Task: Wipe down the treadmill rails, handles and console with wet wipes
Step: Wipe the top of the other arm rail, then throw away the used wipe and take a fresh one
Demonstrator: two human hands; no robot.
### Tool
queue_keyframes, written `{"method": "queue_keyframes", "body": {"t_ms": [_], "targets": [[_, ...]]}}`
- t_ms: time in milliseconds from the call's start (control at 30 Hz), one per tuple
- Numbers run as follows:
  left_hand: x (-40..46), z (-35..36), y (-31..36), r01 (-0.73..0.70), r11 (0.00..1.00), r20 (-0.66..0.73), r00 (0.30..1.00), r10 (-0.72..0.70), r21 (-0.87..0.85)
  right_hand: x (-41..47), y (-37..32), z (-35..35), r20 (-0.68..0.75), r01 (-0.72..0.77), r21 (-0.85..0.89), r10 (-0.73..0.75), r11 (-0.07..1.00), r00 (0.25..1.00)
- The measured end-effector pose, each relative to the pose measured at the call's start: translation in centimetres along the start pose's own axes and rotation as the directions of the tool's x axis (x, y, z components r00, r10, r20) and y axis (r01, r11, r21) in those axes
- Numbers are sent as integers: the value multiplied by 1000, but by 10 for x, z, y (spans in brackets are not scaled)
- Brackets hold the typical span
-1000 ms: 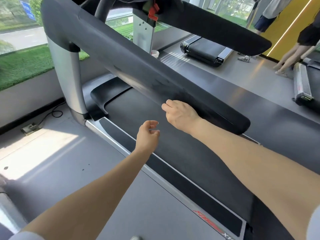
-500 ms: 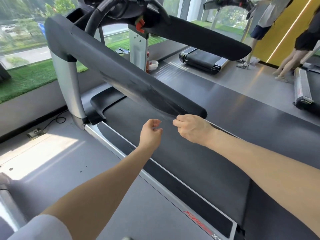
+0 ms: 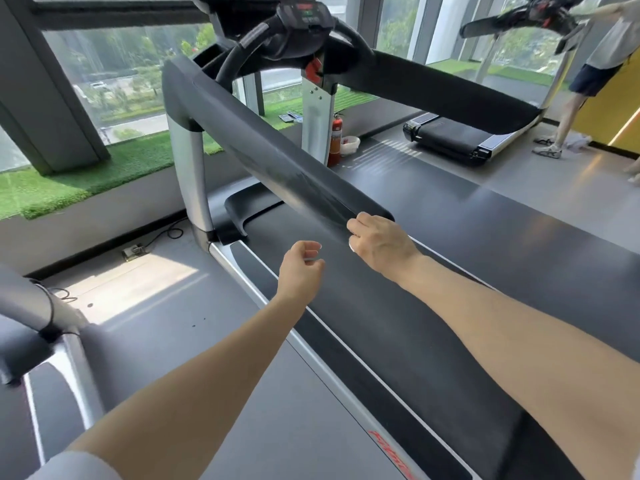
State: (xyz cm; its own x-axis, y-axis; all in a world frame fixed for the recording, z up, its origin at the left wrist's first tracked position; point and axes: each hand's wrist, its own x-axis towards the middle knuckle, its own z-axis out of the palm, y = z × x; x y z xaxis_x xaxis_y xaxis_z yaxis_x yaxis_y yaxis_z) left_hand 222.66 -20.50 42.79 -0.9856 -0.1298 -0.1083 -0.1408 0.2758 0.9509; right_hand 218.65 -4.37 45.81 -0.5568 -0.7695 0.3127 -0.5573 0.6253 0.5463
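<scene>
The treadmill's near black side rail slopes down from its silver post toward me. My right hand sits at the rail's rounded lower end, fingers curled over a wet wipe, of which only a small white edge shows under the knuckles. My left hand hovers just left of it above the belt's edge, fingers loosely curled and holding nothing. The far rail and the console with its curved handles are at the top. A streaky sheen marks the near rail's lower part.
The black running belt lies under both forearms. Another treadmill's post stands at the left edge. A red fire extinguisher and a white cup sit beyond the console post. A person stands by a further treadmill.
My right hand has slid down the near rail to its lower tip. The view has tilted up, bringing the console into sight. My left hand has kept its place.
</scene>
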Motion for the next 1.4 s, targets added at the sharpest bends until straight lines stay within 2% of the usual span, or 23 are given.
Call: {"method": "queue_keyframes", "body": {"t_ms": [133,200,300,400,533,633,733,800,1000,1133,1233,1400], "targets": [[4,-1,1,-8,1000,0,1000,8,17,-14,2,4,-70,19,-10,-20,1000,997],[4,4,0,-3,999,21,1000,2,39,-28,1,2,-51,-26,-19,25,999,998],[1,29,-1,4,998,90,996,-9,60,-66,5,-4,105,-164,9,163,986,981],[-8,72,9,-27,996,207,978,9,85,-110,14,-14,117,-386,122,372,915,921],[-36,140,35,-139,985,356,930,95,99,-176,29,-31,155,-597,92,581,797,799],[-65,198,62,-230,970,442,880,175,75,-239,47,-52,228,-726,30,702,687,674],[-100,268,87,-322,943,498,832,244,77,-317,65,-76,282,-844,-21,813,536,510],[-130,319,100,-365,928,534,800,274,71,-375,80,-90,329,-898,-65,859,435,392],[-239,482,133,-406,913,635,718,286,48,-560,124,-136,340,-970,-125,927,210,157],[-292,576,166,-391,919,703,664,254,37,-660,164,-163,348,-981,-155,936,117,57],[-313,639,186,-438,899,734,619,278,29,-714,197,-167,331,-988,-150,943,31,-21],[-311,753,211,-478,878,763,578,289,30,-785,260,-153,354,-990,-140,932,-29,-78]]}}
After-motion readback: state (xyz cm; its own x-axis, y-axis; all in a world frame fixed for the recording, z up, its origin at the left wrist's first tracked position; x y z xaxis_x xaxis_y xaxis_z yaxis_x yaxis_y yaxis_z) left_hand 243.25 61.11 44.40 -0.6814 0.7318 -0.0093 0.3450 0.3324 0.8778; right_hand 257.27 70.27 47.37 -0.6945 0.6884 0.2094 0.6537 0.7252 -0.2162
